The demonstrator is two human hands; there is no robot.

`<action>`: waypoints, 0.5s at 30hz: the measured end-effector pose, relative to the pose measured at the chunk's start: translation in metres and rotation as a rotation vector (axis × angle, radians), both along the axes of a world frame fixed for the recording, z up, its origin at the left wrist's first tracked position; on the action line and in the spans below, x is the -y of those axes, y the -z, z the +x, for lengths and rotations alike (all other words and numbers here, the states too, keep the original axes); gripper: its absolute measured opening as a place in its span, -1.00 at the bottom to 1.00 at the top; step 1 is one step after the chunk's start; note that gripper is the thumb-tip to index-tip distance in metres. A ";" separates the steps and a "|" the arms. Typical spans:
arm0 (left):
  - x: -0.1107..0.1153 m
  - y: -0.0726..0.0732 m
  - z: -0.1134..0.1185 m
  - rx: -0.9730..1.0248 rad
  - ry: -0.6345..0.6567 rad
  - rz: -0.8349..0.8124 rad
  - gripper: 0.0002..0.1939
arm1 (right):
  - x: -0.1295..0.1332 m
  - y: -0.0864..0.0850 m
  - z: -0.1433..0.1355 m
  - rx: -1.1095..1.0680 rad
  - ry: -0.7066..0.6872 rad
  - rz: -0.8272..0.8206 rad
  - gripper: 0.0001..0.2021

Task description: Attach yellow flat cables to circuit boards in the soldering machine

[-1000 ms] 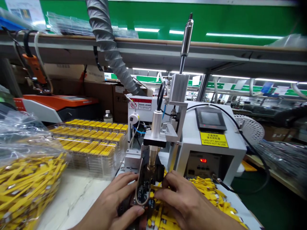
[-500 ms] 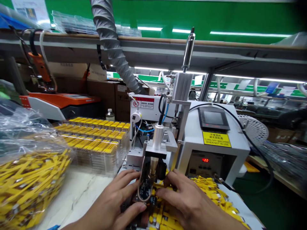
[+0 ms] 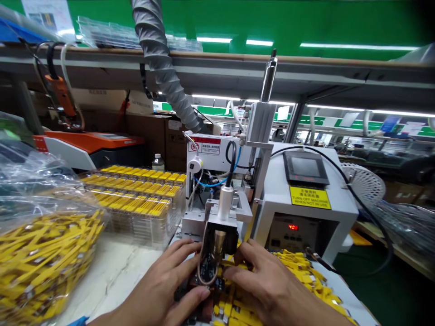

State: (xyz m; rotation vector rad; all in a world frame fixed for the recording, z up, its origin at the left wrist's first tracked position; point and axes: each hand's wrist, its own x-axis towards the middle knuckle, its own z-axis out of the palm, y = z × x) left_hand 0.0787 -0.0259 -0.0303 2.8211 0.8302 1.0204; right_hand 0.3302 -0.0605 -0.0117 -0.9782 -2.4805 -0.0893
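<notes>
My left hand [image 3: 170, 276] lies at the left of a bench machine's soldering-type head [image 3: 223, 203], fingers stretched and thumb apart, touching the dark fixture [image 3: 208, 308] under it. From the right, my right hand [image 3: 263, 276] has its thumb and forefinger pinched together on a yellow flat cable [image 3: 228, 262] beneath the head. The cable's far end is hidden by the head and a looped tube [image 3: 206, 284]. Yellow cables with metal ends [image 3: 234, 308] lie below my right hand. Small dark parts show inside the loop.
A clear bag of yellow pieces [image 3: 44, 267] sits at the left. Behind it stand stacked clear trays [image 3: 149, 226] with yellow pieces. At the right is a control box [image 3: 306, 176] with a red display and black cable. A grey duct [image 3: 159, 59] hangs overhead.
The machine's head and its upper rod have come down slightly. The red digits on the control box differ. Both hands keep nearly the same place; the view has shifted a little.
</notes>
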 end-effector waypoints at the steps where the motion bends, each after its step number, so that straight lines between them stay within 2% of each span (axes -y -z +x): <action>1: 0.000 -0.001 0.000 0.002 -0.002 0.004 -0.53 | -0.001 0.001 0.000 0.000 -0.006 0.005 -0.84; 15: 0.007 -0.010 0.004 0.059 -0.014 0.047 -0.56 | 0.000 0.003 0.001 -0.003 -0.001 0.035 -0.82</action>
